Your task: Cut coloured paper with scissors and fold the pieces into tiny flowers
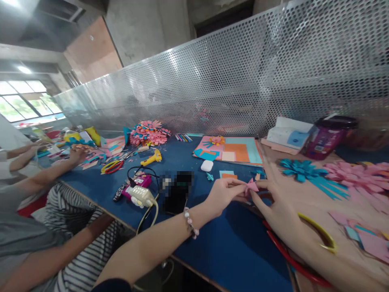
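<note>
A small piece of folded pink paper (252, 185) is pinched between the fingertips of my left hand (223, 196) and my right hand (278, 209). Both hands are closed on it, just above the blue table. Beneath my right forearm lies a pair of scissors with a yellow loop (319, 232) and a red one; the forearm covers part of it. Small orange and light blue paper squares (228, 174) rest just beyond my left hand. A teal paper flower (299, 169) with cut strips lies to the right of my right hand, beside pink paper flowers (352, 176).
Left of my arm are a phone (179, 190), a power strip (141, 195) with cables and a yellow glue gun (152, 158). Paper sheets (252, 148) and a white case (207, 165) lie ahead. A perforated metal screen (219, 81) stands behind. Another person's arm (45, 174) reaches in at left.
</note>
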The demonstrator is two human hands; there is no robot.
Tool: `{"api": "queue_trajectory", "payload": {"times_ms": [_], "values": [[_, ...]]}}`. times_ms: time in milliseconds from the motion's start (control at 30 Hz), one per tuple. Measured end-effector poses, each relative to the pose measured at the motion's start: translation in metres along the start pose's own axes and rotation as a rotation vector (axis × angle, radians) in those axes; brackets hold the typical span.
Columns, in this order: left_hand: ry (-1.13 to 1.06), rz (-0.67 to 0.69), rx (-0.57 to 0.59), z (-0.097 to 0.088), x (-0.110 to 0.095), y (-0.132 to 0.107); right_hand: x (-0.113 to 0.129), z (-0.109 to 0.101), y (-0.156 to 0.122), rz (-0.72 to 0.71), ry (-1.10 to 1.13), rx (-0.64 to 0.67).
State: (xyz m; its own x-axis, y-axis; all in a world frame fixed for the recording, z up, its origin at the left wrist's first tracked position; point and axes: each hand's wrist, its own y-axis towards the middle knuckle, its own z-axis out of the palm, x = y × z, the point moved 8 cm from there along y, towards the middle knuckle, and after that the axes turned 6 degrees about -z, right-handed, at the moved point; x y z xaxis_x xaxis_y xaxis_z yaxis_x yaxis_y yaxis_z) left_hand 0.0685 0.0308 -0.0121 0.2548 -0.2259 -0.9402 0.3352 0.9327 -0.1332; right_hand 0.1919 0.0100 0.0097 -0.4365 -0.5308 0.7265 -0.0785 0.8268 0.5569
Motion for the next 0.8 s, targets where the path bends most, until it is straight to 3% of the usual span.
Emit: {"api": "queue_trajectory", "payload": {"times_ms": [300, 533, 667, 800], "values": [[-0.014, -0.031, -0.026, -0.004, 0.001, 0.0, 0.023, 0.0, -0.002, -0.26, -0.179, -0.055], [-0.051, -0.023, -0.025, -0.005, -0.003, 0.0, 0.036, 0.007, -0.011, -0.458, -0.494, 0.04], [-0.084, -0.028, -0.002, -0.004, -0.003, 0.001, 0.036, 0.01, -0.013, -0.492, -0.55, 0.083], [-0.071, -0.022, 0.036, -0.002, -0.002, 0.001, 0.036, 0.005, -0.011, -0.45, -0.459, 0.065]]}}
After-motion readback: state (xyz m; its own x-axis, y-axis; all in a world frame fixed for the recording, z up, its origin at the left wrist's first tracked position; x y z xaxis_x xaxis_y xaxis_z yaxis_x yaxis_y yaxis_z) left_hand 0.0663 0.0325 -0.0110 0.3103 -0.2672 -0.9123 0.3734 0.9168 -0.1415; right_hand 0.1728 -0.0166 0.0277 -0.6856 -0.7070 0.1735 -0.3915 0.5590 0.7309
